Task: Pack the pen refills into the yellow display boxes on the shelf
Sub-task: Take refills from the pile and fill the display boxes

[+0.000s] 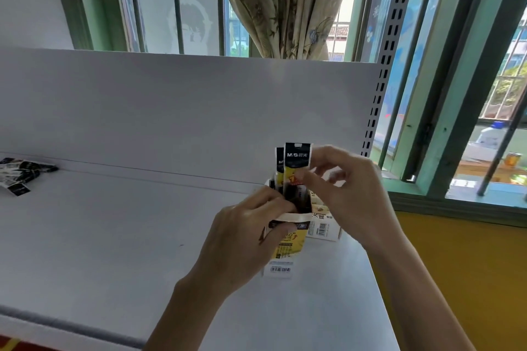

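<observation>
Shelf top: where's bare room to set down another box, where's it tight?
Free: the wide shelf stretch between the loose packs at far left and the left hand, plus the strip in front of the display box. Crowded: the right end, where the right hand, refill packs and second box bunch.

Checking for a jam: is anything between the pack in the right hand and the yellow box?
Nothing visible. The refill pack, pinched by the right hand, already stands in the yellow display box; the left hand grips its front rim.
</observation>
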A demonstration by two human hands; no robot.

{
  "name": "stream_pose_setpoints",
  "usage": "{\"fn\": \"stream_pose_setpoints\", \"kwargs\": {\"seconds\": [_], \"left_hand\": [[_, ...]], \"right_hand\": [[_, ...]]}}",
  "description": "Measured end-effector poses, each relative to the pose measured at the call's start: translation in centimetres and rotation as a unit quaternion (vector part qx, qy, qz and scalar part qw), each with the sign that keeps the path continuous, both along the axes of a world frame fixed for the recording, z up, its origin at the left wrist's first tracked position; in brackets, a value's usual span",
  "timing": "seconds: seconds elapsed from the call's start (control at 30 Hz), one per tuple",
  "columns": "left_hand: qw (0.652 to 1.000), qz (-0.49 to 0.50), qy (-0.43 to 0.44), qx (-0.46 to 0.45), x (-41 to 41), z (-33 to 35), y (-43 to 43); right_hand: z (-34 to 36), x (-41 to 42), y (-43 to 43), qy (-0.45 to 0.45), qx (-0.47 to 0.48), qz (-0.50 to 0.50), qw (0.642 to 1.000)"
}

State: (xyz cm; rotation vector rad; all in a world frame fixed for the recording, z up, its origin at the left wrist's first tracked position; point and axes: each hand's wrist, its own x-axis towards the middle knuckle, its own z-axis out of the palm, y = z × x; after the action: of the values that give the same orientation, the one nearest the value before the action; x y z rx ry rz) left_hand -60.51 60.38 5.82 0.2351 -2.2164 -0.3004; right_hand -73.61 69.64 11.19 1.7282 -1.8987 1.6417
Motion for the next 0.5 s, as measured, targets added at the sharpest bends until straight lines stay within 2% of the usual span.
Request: {"fn": "stream_pose_setpoints", "kwargs": {"seconds": [0.23, 0.4, 0.5], "left_hand": [[1.0, 0.013, 0.011, -0.024, -0.4, -0.1, 0.2], [1.0, 0.008, 0.02, -0.007, -0.4, -0.2, 0.2], [1.0, 0.007, 0.024, -0.015, -0.6, -0.3, 0.3]], "right_hand": [[-0.7, -0.1, -0.3, 0.092, 0.128, -0.055, 0.986], [-0.2, -0.6, 0.4, 0.043, 0.085, -0.042, 0.995], [-0.4, -0.8, 0.0, 0.058, 0.112, -0.062, 0.99]]}}
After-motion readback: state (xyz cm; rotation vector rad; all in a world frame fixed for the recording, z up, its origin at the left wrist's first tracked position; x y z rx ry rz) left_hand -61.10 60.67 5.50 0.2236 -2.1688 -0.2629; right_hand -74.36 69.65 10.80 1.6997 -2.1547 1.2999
